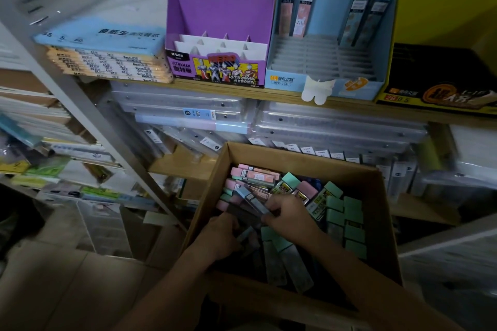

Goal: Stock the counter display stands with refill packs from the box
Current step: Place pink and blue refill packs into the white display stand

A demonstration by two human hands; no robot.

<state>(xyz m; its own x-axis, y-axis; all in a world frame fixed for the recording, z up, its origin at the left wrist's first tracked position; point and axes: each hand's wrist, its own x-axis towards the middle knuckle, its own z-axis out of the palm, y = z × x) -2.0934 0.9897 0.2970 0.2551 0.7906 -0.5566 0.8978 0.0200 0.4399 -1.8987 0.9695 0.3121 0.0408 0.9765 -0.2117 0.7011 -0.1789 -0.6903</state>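
Dimly, right hand (290, 213) grip pinches a refill pack (254, 200); left hand (223, 236) grip, buried in box (295, 157): cannot tell.

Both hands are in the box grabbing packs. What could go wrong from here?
1. The left hand and right hand grip a loose bundle of refill packs; lifted together, some may slip out.
2. The box mixes pink, green and blue caps, so packs could land in the wrong slots of the blue stand.
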